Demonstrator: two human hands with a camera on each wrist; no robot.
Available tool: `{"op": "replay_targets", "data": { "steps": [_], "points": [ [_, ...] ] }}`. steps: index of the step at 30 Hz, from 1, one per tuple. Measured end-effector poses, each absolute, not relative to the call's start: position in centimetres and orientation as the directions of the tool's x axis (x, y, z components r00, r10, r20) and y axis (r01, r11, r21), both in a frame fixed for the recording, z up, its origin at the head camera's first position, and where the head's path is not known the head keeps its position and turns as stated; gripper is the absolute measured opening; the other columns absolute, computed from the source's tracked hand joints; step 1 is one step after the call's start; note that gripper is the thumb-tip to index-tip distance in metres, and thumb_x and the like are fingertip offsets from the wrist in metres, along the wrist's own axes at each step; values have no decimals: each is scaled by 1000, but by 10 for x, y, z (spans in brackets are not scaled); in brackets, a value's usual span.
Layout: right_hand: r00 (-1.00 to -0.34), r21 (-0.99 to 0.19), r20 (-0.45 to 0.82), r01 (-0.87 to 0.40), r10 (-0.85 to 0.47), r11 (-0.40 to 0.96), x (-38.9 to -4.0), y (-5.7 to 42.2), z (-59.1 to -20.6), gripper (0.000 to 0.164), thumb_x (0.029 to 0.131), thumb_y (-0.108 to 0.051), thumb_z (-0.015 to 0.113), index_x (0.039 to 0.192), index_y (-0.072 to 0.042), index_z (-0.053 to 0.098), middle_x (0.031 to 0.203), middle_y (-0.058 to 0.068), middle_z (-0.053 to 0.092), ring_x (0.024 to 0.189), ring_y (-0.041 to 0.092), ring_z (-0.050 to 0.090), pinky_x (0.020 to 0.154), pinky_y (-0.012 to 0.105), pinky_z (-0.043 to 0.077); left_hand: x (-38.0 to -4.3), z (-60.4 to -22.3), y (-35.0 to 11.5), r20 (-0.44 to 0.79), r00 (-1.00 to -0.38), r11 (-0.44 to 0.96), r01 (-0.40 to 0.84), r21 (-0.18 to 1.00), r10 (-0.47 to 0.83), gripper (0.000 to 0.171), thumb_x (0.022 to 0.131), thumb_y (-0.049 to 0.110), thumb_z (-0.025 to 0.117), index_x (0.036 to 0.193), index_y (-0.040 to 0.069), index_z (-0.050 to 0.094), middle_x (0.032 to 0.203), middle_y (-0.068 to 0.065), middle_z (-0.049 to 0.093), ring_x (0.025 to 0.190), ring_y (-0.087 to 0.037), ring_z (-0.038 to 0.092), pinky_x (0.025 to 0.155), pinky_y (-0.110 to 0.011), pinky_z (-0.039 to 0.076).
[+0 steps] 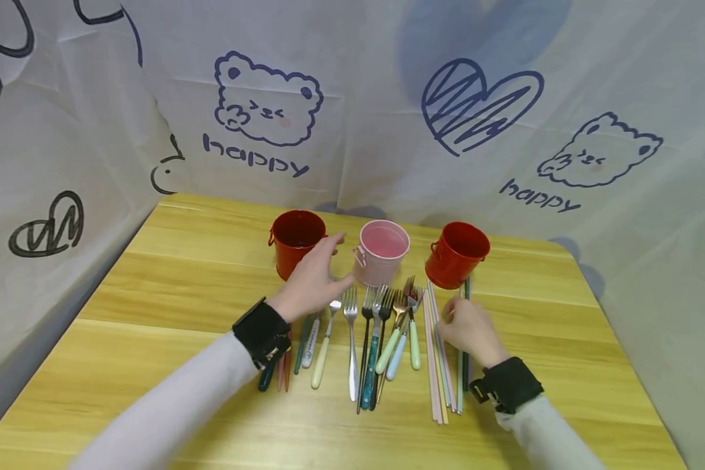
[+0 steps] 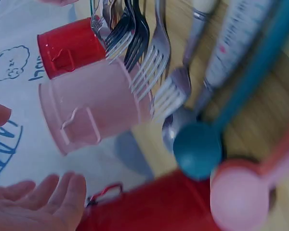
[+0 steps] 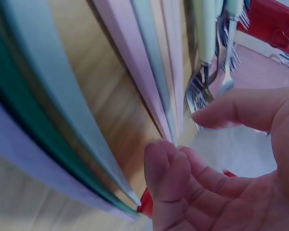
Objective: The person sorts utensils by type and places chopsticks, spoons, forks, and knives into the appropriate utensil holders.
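My left hand (image 1: 311,277) hovers between a red bucket (image 1: 284,258) and a pink bucket (image 1: 378,269), thumb and fingers spread with nothing held. Over the chopsticks (image 1: 431,372) on the right is my right hand (image 1: 472,329). Its thumb and loosely bent fingers stand apart in the right wrist view, with no chopstick between them. Several forks (image 1: 352,346) lie side by side before the pink bucket. Left of them are spoons, including a teal spoon (image 2: 197,149) and a pink spoon (image 2: 241,197), partly hidden by the left arm in the head view.
Another red bucket (image 1: 454,264) stands at the back right, behind the chopsticks. All this is on a wooden table (image 1: 182,274). A white cloth (image 1: 376,130) with drawn bears and hearts hangs behind the table and along its sides.
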State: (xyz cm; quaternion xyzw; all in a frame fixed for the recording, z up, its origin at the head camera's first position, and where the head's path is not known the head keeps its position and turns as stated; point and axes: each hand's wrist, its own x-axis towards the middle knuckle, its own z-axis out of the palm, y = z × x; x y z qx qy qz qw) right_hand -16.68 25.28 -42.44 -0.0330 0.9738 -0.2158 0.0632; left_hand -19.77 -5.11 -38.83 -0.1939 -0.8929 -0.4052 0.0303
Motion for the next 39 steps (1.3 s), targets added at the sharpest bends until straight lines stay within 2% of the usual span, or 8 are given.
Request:
{"op": "replay_targets", "data": {
  "steps": [7,9,13,17,22,28,35,39],
  "points": [
    [-987,-365,-150,-4,-63,931,-168,250,-433,20,75,-15,69,84,-2,56,69,8,51,58,20,48,49,30,37,-220,-396,-20,129,-948,567,279,775,291,88,83,33,70,149,5,19,152,-14,28,136,-29,32,106,-49,33],
    [-986,-362,-161,11,-50,932,-168,249,-434,19,75,-16,69,82,-3,56,68,7,51,57,19,48,48,29,37,-226,-399,-13,132,-951,556,271,785,278,91,81,33,72,149,6,18,152,-14,28,136,-28,31,107,-49,32],
    [-981,-371,-192,51,-23,927,-170,247,-434,17,73,-17,69,70,-5,57,61,4,47,53,18,45,45,27,33,-238,-406,-1,200,-944,488,309,817,263,90,76,30,77,145,6,25,143,-14,40,129,-27,39,103,-48,38],
    [-967,-358,-253,59,-36,932,-172,246,-433,19,71,-16,74,66,-6,59,59,4,48,54,18,45,46,27,33,-246,-412,7,252,-933,446,346,825,258,89,71,30,80,141,5,31,131,-13,47,118,-27,47,97,-44,44],
    [-958,-344,-281,45,-57,938,-173,244,-433,20,70,-19,76,66,-6,61,61,5,52,55,19,47,48,28,34,-252,-416,12,183,-959,481,267,835,215,100,69,36,81,145,7,24,135,-11,44,119,-27,47,97,-44,44],
    [-961,-353,-274,63,-39,933,-174,244,-434,20,70,-17,75,60,-7,60,55,2,48,51,17,45,45,27,32,-259,-417,17,101,-982,521,170,836,158,116,65,42,83,151,11,11,143,-11,40,124,-27,44,100,-47,41],
    [-970,-420,-240,65,-42,905,-173,249,-434,28,71,-16,72,52,-9,52,49,-2,36,45,13,37,44,25,27,-262,-422,15,97,-981,471,165,867,166,112,64,43,84,148,11,18,136,-9,47,118,-24,49,97,-44,45],
    [-978,-465,-198,35,-65,885,-173,252,-430,25,75,-13,68,57,-9,51,51,-2,37,46,13,36,45,25,27,-263,-426,11,136,-974,455,205,867,180,105,62,45,84,144,13,27,133,-5,50,115,-22,50,95,-41,46]
  ]
}}
